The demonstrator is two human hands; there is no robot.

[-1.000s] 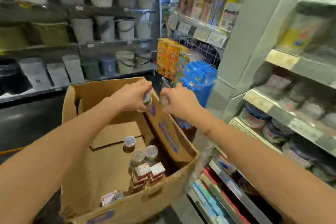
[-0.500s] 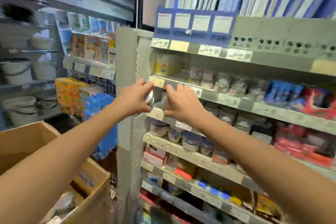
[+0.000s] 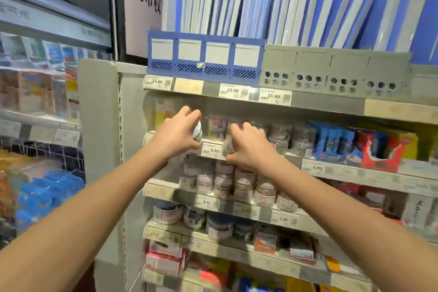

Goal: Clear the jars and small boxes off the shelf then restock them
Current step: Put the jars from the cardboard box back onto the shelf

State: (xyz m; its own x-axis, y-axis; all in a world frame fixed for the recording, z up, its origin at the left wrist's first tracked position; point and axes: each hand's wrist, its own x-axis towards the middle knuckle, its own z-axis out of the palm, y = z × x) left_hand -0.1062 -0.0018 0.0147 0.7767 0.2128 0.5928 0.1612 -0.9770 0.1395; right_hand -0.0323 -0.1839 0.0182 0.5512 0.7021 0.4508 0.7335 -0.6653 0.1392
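At the shelf (image 3: pixel 336 169) edge, seemingly restocking: left hand (image 3: pixel 176 135) fingers clasp one jar (image 3: pixel 197 131), right hand (image 3: pixel 247 148) another jar (image 3: pixel 228 145); next, seat both toward twelve o'clock.

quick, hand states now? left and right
Left hand: closed, holding a white-lidded jar.
Right hand: closed, holding a second jar, mostly hidden by the fingers.

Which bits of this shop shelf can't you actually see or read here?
Head view, the only one:
- Left jar: mostly covered by the left hand; label unreadable.
- Right jar: nearly hidden by the right hand; contents unclear.
- Stacked jars lower down: labels blurred.
- Far-left goods: smeared by blur.
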